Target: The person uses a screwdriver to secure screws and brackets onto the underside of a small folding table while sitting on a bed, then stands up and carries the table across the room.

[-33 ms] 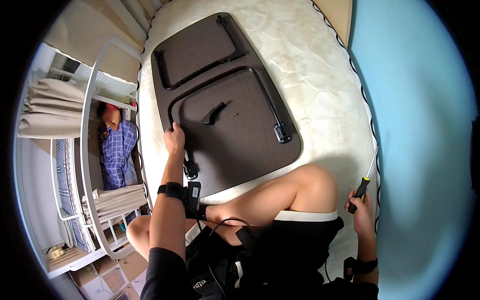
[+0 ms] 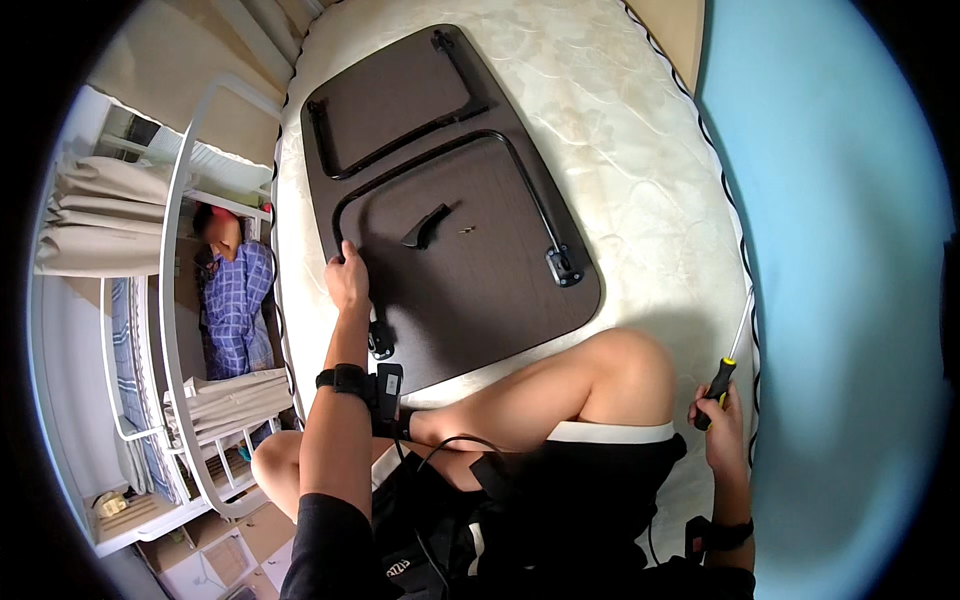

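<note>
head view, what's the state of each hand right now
Left hand: closed around the black tubular folding-table leg.
Right hand: closed around the black-and-yellow screwdriver handle.

A folding table (image 2: 470, 310) lies underside up on a pale mattress (image 2: 640, 180), dark brown with rounded corners and black U-shaped legs (image 2: 425, 163); whether the nearer one lies quite flat is hard to tell. Well apart, right, a black-and-yellow screwdriver (image 2: 722, 376) points its thin shaft forward.
</note>
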Tool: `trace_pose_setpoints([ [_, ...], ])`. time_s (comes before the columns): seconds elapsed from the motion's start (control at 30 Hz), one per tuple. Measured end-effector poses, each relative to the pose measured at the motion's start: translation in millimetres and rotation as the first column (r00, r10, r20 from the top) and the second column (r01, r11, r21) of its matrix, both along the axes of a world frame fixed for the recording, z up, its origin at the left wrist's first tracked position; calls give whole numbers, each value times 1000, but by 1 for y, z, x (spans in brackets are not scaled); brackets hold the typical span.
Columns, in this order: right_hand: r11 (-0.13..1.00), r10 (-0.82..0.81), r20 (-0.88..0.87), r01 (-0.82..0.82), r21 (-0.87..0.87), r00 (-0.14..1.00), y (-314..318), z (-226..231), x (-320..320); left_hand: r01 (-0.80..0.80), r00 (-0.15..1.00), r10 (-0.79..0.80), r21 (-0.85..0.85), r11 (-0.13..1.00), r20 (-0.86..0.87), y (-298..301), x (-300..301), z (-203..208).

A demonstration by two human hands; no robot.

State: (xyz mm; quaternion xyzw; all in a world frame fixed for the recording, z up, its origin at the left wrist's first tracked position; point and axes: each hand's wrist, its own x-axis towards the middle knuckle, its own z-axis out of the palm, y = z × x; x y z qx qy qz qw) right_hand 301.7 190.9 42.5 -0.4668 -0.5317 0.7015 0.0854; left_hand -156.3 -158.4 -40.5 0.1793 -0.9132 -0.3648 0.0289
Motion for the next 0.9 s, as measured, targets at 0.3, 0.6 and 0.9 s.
trace_pose_setpoints([
  [0.3,979,-182,-131,168,-115,975,-16,-9,20,43,875,192,467,883,-445,16,79,62],
  [0.6,971,-212,-159,226,73,964,-30,-14,24,171,819,285,685,708,-498,-6,132,48],
  [0.9,793,-165,-61,169,585,984,-9,-132,79,270,828,189,671,691,-528,-8,147,50],
])
